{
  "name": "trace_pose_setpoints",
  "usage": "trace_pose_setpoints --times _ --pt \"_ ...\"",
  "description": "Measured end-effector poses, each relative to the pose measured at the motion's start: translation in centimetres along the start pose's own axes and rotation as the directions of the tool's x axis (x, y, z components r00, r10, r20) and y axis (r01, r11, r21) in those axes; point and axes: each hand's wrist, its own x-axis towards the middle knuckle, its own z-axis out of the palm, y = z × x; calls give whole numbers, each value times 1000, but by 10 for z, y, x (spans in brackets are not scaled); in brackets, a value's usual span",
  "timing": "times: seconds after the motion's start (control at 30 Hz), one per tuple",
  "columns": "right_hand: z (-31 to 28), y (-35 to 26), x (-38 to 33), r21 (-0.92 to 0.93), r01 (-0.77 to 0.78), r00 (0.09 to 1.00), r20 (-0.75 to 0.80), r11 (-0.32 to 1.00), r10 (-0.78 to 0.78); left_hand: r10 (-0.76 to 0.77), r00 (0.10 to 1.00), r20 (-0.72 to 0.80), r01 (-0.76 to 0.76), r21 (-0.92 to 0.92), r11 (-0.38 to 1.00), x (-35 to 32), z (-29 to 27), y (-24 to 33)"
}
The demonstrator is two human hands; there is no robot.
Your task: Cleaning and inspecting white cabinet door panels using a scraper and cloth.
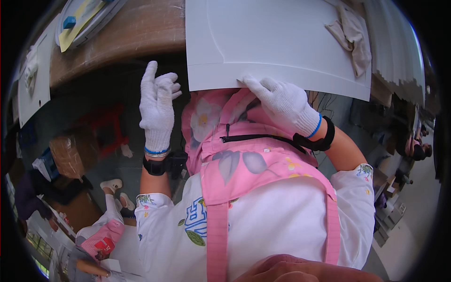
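Smooth matt white panel, knitted cloth gloves, worn wooden tabletop, crumpled cloth rag

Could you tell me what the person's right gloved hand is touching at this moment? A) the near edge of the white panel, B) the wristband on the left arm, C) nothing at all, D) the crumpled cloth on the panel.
A: the right hand has its fingertips on the near edge of the white panel, while the cloth lies apart at the far corner.
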Motion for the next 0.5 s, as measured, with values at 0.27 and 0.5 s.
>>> trace_pose_setpoints --times 0.27,0.5 --pt "-7 0 1 93 96 994 -64 991 -90 -206 975 85 210 -42 977 -10 27 17" --pt "-2 2 2 57 128 988 -99 990 -121 -234 970 61 236 -16 972 -8 29 24"
